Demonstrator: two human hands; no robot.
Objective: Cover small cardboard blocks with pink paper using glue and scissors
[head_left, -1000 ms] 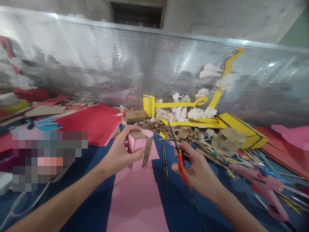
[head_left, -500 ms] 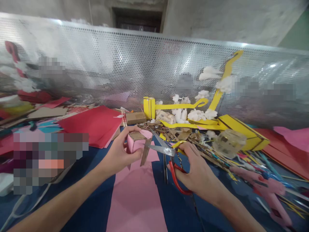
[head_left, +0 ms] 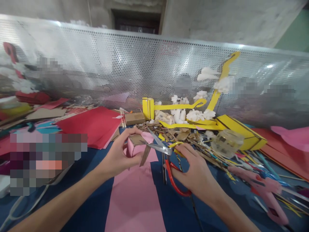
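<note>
My left hand (head_left: 120, 151) grips a small cardboard box (head_left: 136, 141) partly covered in pink paper, with the thumb in front and the fingers behind. A narrow brown cardboard strip (head_left: 145, 155) stands out at the box's right side. My right hand (head_left: 190, 166) has its fingers in the handles of a pair of scissors (head_left: 166, 150), one loop red and one yellow. The blades are spread and point left, the lower one reaching the box's right edge by the strip. Beneath the hands, a long sheet of pink paper (head_left: 135, 199) lies on the dark blue table surface.
Cardboard scraps (head_left: 184, 133) pile up behind the hands. Yellow boxes (head_left: 241, 133) and a clear jar (head_left: 227, 143) stand to the right, near a pink glue gun (head_left: 262, 185). Red sheets (head_left: 90, 125) lie on the left. A perforated metal panel (head_left: 135, 67) closes off the back.
The scissors have shifted slightly left and the lower blade now crosses the box's right edge. The brown strip leans more than before. The box stays in my left hand.
</note>
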